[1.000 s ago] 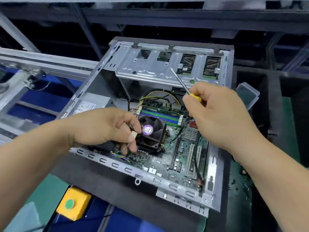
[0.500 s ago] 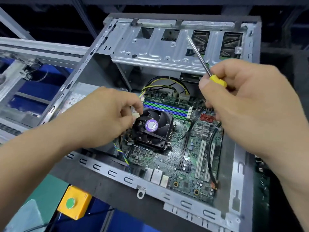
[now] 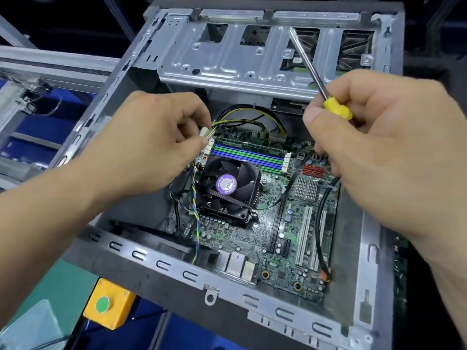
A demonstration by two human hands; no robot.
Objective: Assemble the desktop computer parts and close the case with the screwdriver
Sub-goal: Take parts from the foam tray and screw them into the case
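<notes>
While our left hand (image 3: 141, 150) pinches the white plug (image 3: 204, 133) just beyond the fan (image 3: 227, 184), its wires trailing farther back, our right hand (image 3: 374, 137) grips the screwdriver (image 3: 313, 74), shaft pointing away; the left is nearer the fan.

Fan (image 3: 228, 188) on motherboard (image 3: 255, 238), inside case (image 3: 369, 261); drive cage (image 3: 227, 64) behind.

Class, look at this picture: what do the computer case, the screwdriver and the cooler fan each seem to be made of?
Computer case: seemingly sheet metal, dull grey, with stamped slots and folded edges.
Screwdriver in the right hand: bright, mirror-like shaft, likely steel; glossy yellow handle, probably plastic.
Cooler fan: matt black blades and frame, likely moulded plastic, with a purple sticker on the hub.
</notes>
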